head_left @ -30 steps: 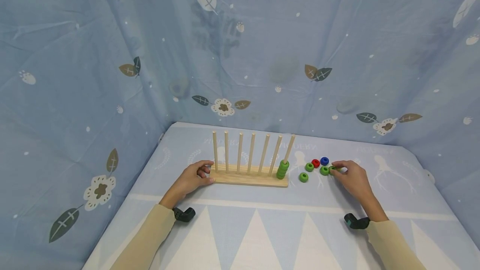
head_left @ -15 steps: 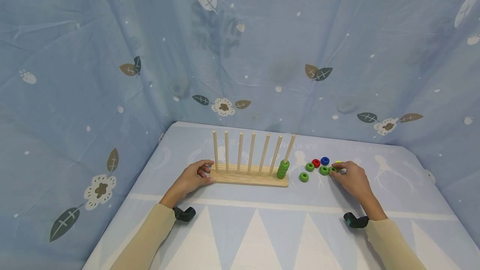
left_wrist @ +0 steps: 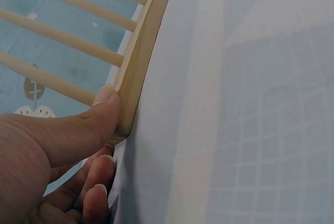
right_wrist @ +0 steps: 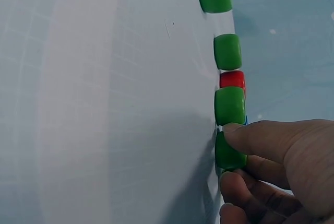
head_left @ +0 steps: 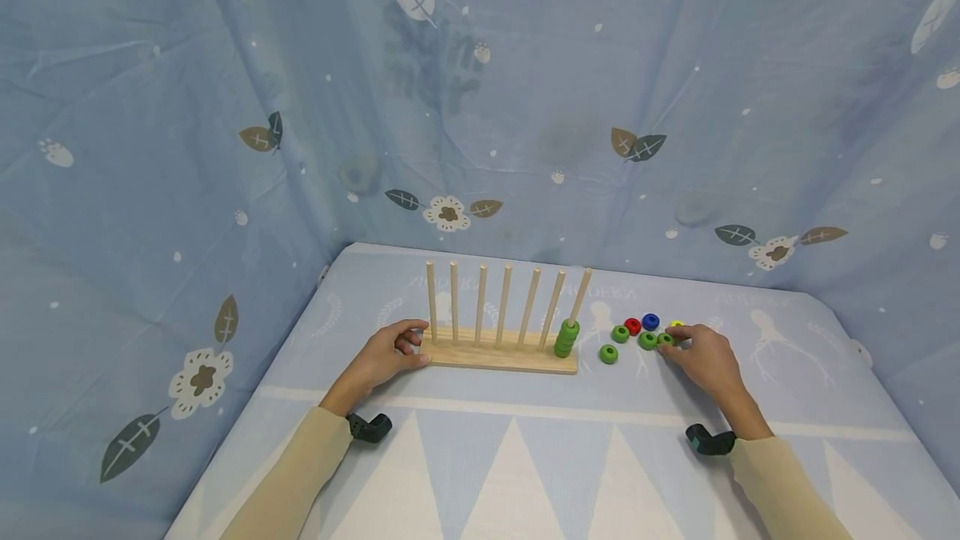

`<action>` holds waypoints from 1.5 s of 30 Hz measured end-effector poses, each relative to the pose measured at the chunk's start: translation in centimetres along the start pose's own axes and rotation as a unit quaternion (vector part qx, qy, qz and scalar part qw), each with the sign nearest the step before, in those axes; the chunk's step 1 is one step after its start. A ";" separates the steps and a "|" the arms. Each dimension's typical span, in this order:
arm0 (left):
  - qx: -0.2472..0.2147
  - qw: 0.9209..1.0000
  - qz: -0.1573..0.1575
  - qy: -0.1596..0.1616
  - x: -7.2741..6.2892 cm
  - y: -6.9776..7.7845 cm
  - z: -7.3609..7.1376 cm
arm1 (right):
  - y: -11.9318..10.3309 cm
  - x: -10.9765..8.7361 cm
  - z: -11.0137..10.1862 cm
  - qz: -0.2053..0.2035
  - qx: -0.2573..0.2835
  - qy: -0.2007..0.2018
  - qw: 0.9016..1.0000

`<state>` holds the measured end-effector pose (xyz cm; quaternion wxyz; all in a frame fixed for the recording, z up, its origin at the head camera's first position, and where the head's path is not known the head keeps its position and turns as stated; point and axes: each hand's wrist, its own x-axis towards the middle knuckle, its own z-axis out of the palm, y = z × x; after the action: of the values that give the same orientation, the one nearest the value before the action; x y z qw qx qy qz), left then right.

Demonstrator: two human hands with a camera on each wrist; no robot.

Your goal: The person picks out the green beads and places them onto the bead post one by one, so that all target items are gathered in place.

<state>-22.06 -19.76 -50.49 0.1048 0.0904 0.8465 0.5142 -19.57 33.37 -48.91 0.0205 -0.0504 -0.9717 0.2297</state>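
Observation:
My left hand grips the left end of a pale wooden peg rack, thumb on the base in the left wrist view. The rack's row of upright pegs is bare except the rightmost, which bears a stack of green beads. To the right of the rack, my right hand pinches a green bead between thumb and fingers, low at the table surface. Beside that bead sits another green bead, at the thumb tip in the right wrist view. The fingers hide part of the held bead.
Loose beads lie between rack and right hand: two more green beads, one nearer the front, a red bead and a blue bead. A yellow bead shows partly behind the right hand. Patterned blue cloth hangs behind the table.
The yellow bead behind the right hand has come into view as that hand's fingers shifted slightly around the green bead. The left hand and rack hold still.

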 end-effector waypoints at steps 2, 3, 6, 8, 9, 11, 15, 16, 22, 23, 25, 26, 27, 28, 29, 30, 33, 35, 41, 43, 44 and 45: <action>0.000 1.000 -0.002 0.000 0.0 0.0 0.0 | 0.0 0.0 0.0 0.006 0.000 -0.003 1.000; -0.001 1.000 -0.003 0.000 0.0 0.0 0.1 | 0.0 0.0 0.0 0.008 0.001 -0.003 1.000; -0.001 1.000 -0.005 0.000 0.0 0.1 0.1 | 0.0 -0.1 0.0 0.013 0.003 -0.001 1.000; -0.001 1.000 -0.007 0.001 0.0 0.1 0.1 | 0.0 -0.2 0.0 0.013 0.005 0.003 1.000; -0.001 1.000 -0.008 0.002 0.0 0.1 0.1 | 0.0 -0.2 0.0 0.012 0.006 0.005 1.000; 0.002 1.000 -0.006 0.002 0.0 0.1 0.0 | 0.0 -0.2 0.1 0.012 0.010 0.008 1.000; 0.002 1.000 -0.008 0.002 -0.1 0.1 0.0 | 0.1 -0.3 0.1 0.018 0.016 0.006 1.000; 0.001 1.000 -0.008 0.001 0.0 0.1 0.0 | 0.1 -0.3 0.1 0.019 0.017 0.005 1.000; -0.002 1.000 -0.010 -0.004 0.0 0.0 0.0 | 0.1 -0.5 0.1 0.021 0.019 0.008 1.000; -0.002 1.000 -0.009 -0.004 0.0 0.0 0.0 | 0.1 -0.6 0.1 0.022 0.020 0.008 1.000; -0.002 1.000 -0.008 -0.004 0.0 0.0 0.0 | 0.1 -0.6 0.0 0.024 0.022 0.010 0.999; -0.002 1.000 -0.007 -0.004 0.0 0.0 0.0 | 0.1 -0.6 0.0 0.024 0.024 0.010 0.999; -0.001 1.000 -0.006 -0.004 0.0 0.1 0.0 | 0.2 -0.7 0.0 0.024 0.025 0.011 0.999; 0.000 1.000 -0.005 -0.003 0.0 0.1 0.0 | 0.2 -0.7 -0.1 0.023 0.027 0.012 0.999; 0.002 1.000 -0.005 -0.002 0.0 0.1 0.0 | 0.2 -0.7 -0.1 0.021 0.027 0.013 0.999; 0.002 1.000 -0.004 -0.001 0.0 0.1 0.0 | 0.2 -0.7 -0.1 0.020 0.028 0.015 0.999; 0.003 1.000 -0.007 0.000 0.0 0.1 0.0 | 0.1 -0.9 -0.1 0.018 0.032 0.017 0.999; 0.002 1.000 -0.008 0.001 0.0 0.0 0.1 | -0.1 -1.1 -0.1 0.018 0.034 0.019 0.999; 0.002 1.000 -0.007 0.002 0.1 0.0 0.1 | -0.6 -1.4 -0.3 0.009 0.040 0.027 0.999; 0.004 1.000 -0.008 0.002 0.1 -0.1 0.1 | -0.8 -1.6 -0.4 0.006 0.042 0.028 0.999; 0.004 1.000 -0.008 0.002 0.1 -0.1 0.1 | -0.9 -1.6 -0.4 0.004 0.043 0.029 0.999; 0.004 1.000 -0.007 0.003 0.1 -0.1 0.1 | -0.9 -1.7 -0.4 0.004 0.044 0.030 0.999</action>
<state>-22.16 -19.68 -50.62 0.1060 0.0833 0.8492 0.5106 -17.97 32.54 -48.14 0.0506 -0.0597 -0.9594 0.2712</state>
